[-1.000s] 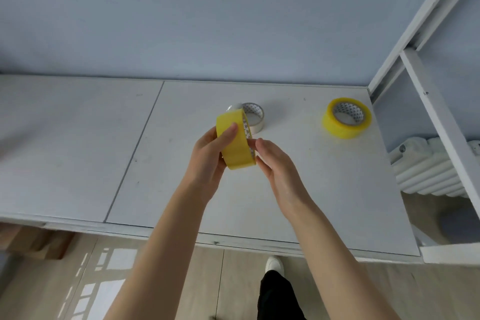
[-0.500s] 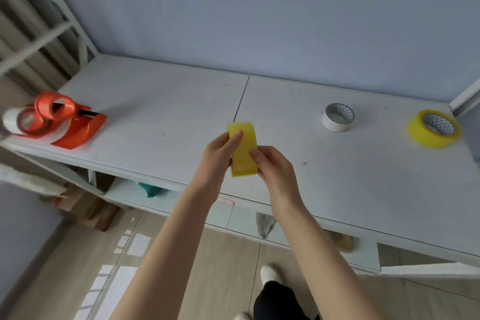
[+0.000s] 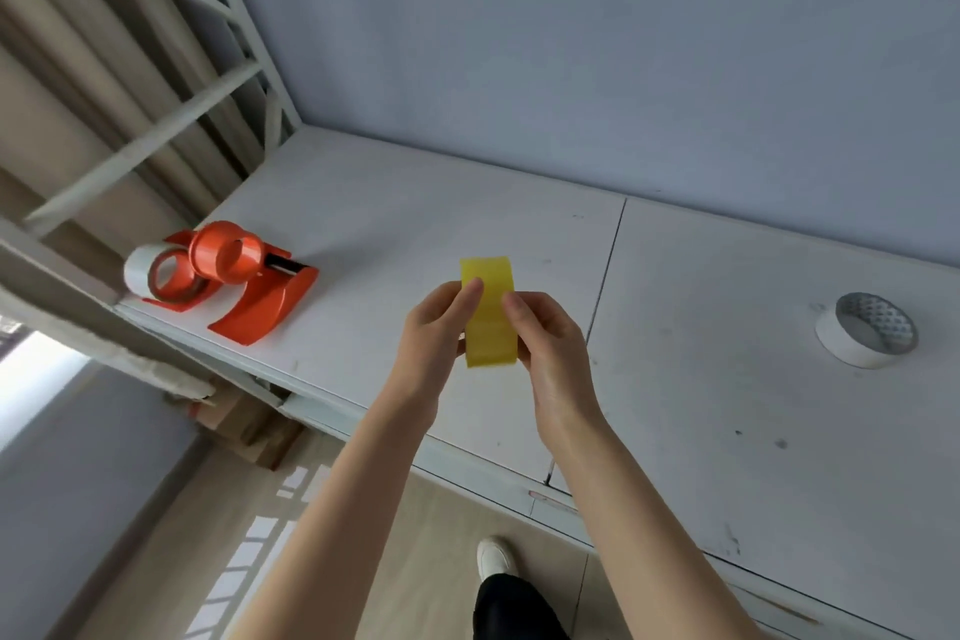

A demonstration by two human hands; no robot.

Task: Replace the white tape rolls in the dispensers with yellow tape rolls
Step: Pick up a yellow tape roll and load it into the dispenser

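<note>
A yellow tape roll (image 3: 490, 312) is held edge-on above the white desk, between both hands. My left hand (image 3: 434, 338) grips its left side, thumb on the outer face. My right hand (image 3: 550, 348) grips its right side, fingers curled against the roll. Two orange tape dispensers lie at the desk's far left: the nearer dispenser (image 3: 244, 270) has a bare orange hub, and the one behind it (image 3: 171, 276) carries a white tape roll (image 3: 139, 269). A loose white tape roll (image 3: 866, 337) lies flat on the desk at the right.
The white desk (image 3: 701, 405) runs along a pale blue wall. A white metal frame (image 3: 171, 83) with diagonal bars rises at the left end. Below the desk's front edge are the wooden floor and my shoe (image 3: 493, 556).
The view has swung further left, so the dispensers now sit closer in and the second yellow roll at the right has left the view. Both hands still hold the yellow roll, now edge-on.
</note>
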